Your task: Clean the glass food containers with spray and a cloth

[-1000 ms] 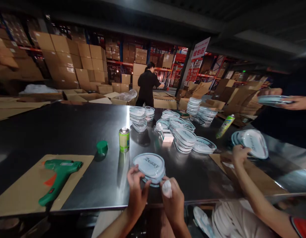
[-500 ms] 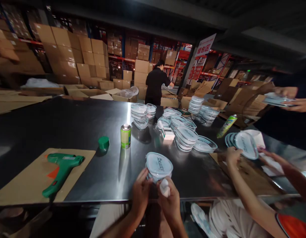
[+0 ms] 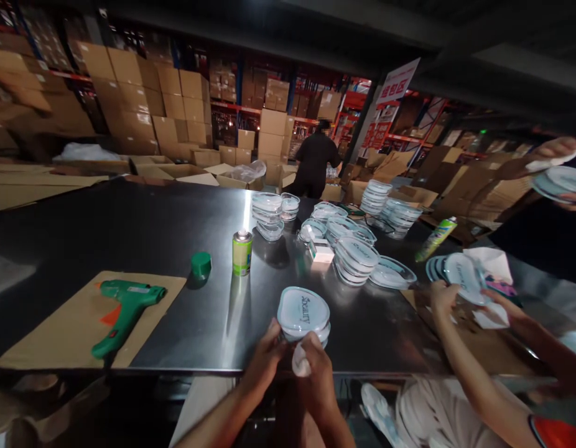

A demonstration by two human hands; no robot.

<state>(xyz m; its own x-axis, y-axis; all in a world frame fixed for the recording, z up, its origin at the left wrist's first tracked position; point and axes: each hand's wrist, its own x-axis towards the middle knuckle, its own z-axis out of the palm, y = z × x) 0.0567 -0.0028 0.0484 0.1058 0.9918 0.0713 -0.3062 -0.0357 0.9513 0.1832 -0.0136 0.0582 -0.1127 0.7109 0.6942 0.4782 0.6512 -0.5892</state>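
The left hand point(image 3: 264, 351), half curled with its grip unclear, meets the small container stack point(image 3: 303, 313) near the table point(image 3: 185, 330) edge, the right hand point(image 3: 320, 367) closes around a white wad point(image 3: 300, 359) beside it, and other stacks point(image 3: 356, 260) stand beyond, perhaps finished or waiting.

The table point(image 3: 176, 230) looks like glossy dark metal (smooth, streaked with reflections); the boxes point(image 3: 134, 93) are matt cardboard.

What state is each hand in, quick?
Left hand: at the near left side of the lidded stack; grip can't be told.
Right hand: closed on a white wad, at the stack's near side.
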